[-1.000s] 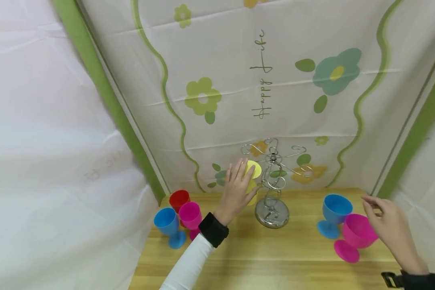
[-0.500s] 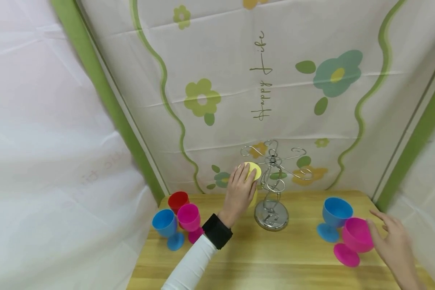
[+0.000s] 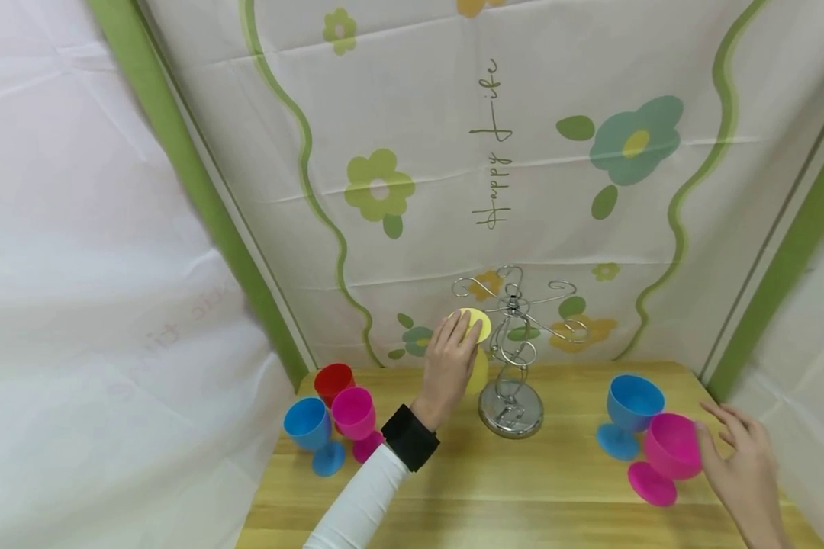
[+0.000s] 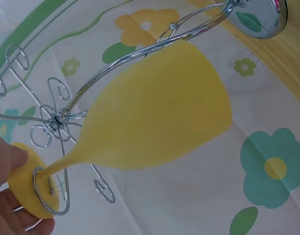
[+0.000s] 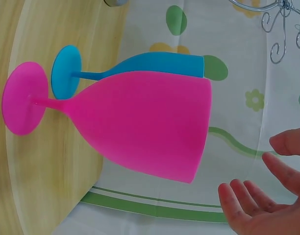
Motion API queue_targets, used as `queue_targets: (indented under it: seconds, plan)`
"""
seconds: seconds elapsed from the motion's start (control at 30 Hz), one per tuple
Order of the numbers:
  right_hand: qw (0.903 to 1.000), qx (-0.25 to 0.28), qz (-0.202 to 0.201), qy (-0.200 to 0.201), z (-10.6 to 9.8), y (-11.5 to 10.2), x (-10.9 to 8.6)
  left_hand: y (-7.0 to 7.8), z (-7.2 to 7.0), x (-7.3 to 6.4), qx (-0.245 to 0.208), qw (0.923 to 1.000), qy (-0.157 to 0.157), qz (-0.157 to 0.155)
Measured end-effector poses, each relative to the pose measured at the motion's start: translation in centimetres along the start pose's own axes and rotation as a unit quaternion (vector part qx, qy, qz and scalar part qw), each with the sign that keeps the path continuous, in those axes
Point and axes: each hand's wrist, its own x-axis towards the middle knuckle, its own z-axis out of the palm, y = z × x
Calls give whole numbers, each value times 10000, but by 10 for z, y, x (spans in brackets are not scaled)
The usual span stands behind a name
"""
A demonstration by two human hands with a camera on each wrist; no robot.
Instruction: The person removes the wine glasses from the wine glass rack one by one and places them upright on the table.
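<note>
My left hand (image 3: 448, 366) holds a yellow goblet (image 4: 155, 112) upside down by its round foot, thumb on one face and fingers on the other. In the left wrist view the goblet's stem passes through a curled wire hook of the metal stemware rack (image 3: 511, 409), bowl hanging below. Over at the right, my right hand (image 3: 741, 465) is beside the rim of an upright pink goblet (image 3: 673, 450), fingers loosely bent and holding nothing. The right wrist view shows a gap between these fingers and the pink goblet (image 5: 145, 125). A blue goblet (image 3: 635, 404) stands just behind it.
At the left of the wooden table (image 3: 522, 496) a red goblet (image 3: 334, 381), a second blue goblet (image 3: 307, 425) and a second pink goblet (image 3: 354, 414) stand close together. Behind the rack hangs a flowered cloth (image 3: 439, 229); more cloth closes off both sides.
My left hand's fingers have drawn in on the yellow goblet's foot, which has shifted slightly. My right hand has come lower, beside the pink goblet's rim.
</note>
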Motion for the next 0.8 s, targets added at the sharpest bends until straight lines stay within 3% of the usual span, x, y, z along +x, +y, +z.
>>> queue_targets:
  seconds: [0.17, 0.47, 0.8]
  plan:
    - [10000, -39, 46, -7, -2, -2, -1, 0, 0, 0, -116, 9999, -49, -114]
    - [9998, -88, 152, -123, -1, -3, -5, 2, 5, 10, 75, 9998, -77, -171]
    - [9997, -141, 5, -174, -2, 1, -12, 2, 5, 14, -506, 9979, -202, -344]
